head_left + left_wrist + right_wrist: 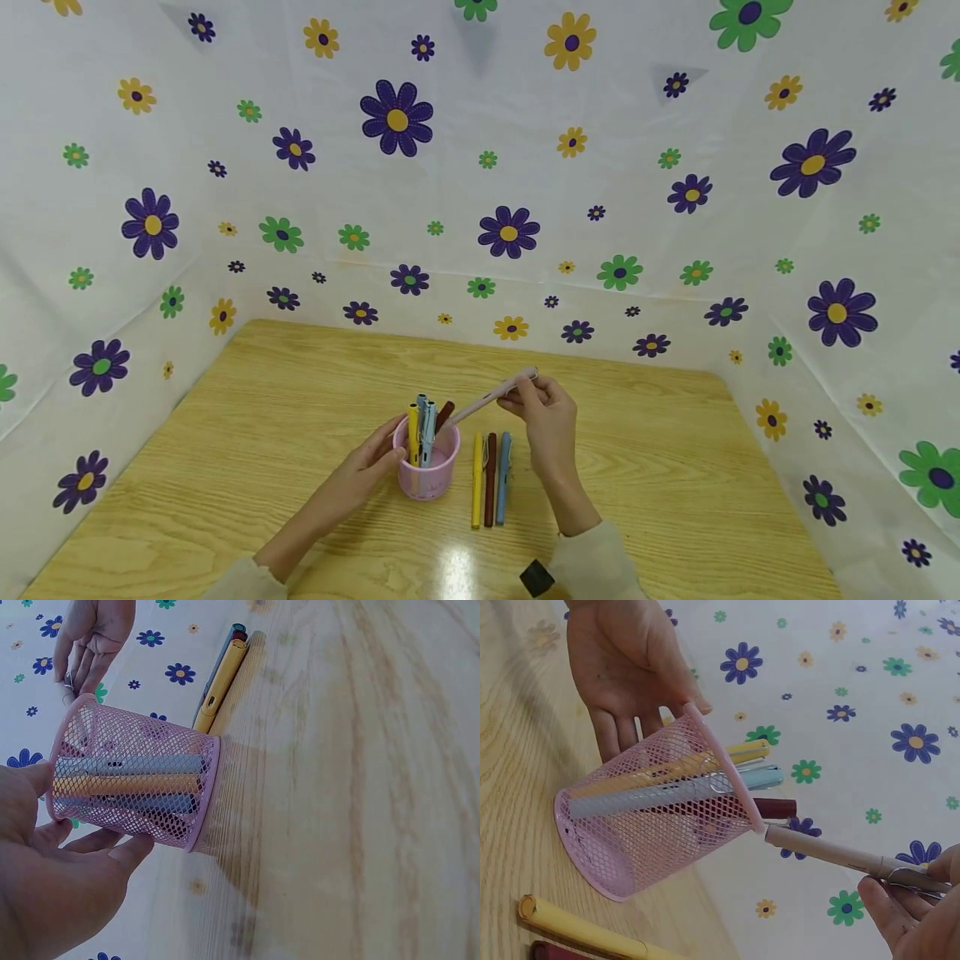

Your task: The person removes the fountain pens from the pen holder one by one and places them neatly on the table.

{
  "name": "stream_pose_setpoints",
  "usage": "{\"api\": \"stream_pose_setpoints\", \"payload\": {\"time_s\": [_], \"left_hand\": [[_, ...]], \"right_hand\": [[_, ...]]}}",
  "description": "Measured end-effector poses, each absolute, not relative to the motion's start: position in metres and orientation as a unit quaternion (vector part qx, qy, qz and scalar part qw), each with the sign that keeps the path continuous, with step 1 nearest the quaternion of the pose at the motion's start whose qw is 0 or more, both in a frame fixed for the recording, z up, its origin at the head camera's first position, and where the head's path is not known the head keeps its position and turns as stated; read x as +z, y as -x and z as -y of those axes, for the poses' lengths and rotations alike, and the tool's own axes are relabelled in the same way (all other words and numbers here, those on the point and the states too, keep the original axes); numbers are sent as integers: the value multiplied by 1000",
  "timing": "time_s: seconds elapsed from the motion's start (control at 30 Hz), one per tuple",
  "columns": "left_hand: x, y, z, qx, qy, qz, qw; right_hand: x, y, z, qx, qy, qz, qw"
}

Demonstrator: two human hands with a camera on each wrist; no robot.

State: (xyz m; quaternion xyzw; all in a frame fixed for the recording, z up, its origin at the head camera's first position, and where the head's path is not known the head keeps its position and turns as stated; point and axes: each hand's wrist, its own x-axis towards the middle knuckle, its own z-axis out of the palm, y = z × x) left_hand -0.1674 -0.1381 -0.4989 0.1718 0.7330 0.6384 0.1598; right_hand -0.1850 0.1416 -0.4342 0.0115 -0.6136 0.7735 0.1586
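Note:
A pink mesh pen cup (425,483) stands on the table, and my left hand (372,460) holds it by its left side, thumb near the rim. In the cup stand a yellow pen (748,751), light blue pens (428,437) and a dark red pen (775,808). My right hand (549,421) pinches a pale pinkish-grey pen (483,403) by its clip end. This pen slants down to the left, its other end at the cup's rim. To the right of the cup lie a yellow pen (477,483), a dark red pen (491,483) and a blue pen (503,487), side by side.
The wooden table (315,375) is enclosed at the back and sides by white cloth (465,183) with printed flowers. A small black block (536,577) shows beside the right sleeve (600,562) at the near edge.

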Motion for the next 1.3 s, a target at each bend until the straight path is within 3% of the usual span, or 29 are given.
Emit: {"api": "stream_pose_setpoints", "payload": {"time_s": [1.3], "left_hand": [[-497,167,138,633,-171,-739,153]], "right_hand": [[-428,175,-232,730,75,658,172]]}}
